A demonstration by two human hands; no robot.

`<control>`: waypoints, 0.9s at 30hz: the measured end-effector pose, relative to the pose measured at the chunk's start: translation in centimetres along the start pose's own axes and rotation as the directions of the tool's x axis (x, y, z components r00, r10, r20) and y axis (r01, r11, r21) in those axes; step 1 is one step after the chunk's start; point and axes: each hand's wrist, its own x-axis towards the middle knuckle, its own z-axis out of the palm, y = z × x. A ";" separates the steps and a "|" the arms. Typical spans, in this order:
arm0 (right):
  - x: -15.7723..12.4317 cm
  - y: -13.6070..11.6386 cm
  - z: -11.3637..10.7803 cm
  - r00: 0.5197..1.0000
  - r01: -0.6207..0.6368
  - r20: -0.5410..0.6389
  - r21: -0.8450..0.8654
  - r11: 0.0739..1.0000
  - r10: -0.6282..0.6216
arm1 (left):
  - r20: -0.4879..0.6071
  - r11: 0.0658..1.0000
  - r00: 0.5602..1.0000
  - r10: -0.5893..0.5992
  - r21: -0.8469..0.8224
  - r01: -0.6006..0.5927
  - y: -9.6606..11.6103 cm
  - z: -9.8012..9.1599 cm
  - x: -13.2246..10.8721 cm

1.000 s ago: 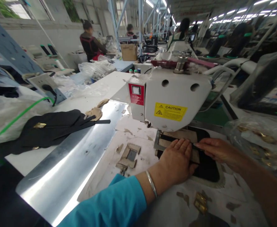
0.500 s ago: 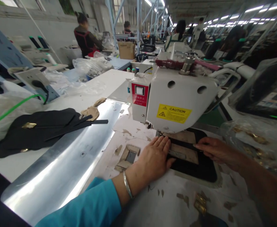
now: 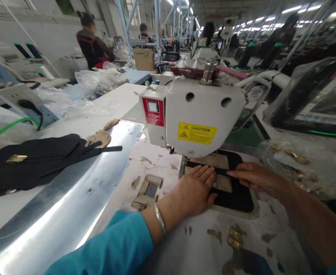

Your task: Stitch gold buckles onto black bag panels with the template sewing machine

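Under the head of a white sewing machine (image 3: 205,110) lies a black piece (image 3: 241,198) in a rounded frame, with tan plates (image 3: 224,183) and a black strip (image 3: 222,171) across it. My left hand (image 3: 195,187) lies flat on the strip and plate, fingers stretched forward and thumb apart. At the strip's right end, my right hand (image 3: 254,176) pinches the strip between thumb and fingers. Gold metal parts (image 3: 235,237) lie on the surface in front of the frame.
Black pieces with gold clasps (image 3: 36,156) and a tan cloth (image 3: 100,137) lie at the left by a shiny metal plate (image 3: 99,179). A plastic bag of gold parts (image 3: 296,160) is at the right. Other people work farther back.
The whole view has shifted, so the machine appears farther left. My left hand has slid right along the strip, relative to the frame. My right hand keeps its pinch at the strip's end.
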 end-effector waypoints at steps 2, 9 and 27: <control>-0.2 0.0 0.1 1.000 0.017 -0.012 0.015 1.000 -0.017 | -0.012 1.000 1.000 0.005 -0.012 -0.005 1.2 0.4 1.2; -0.6 -0.2 0.3 1.000 -0.025 -0.018 -0.006 1.000 0.025 | -0.007 0.996 0.996 -0.093 -0.015 0.093 2.1 0.5 1.1; -0.2 -2.0 1.1 0.993 -0.037 -0.116 -0.120 0.992 0.023 | -0.014 0.985 0.986 -0.167 0.044 0.167 -0.5 -0.4 -1.9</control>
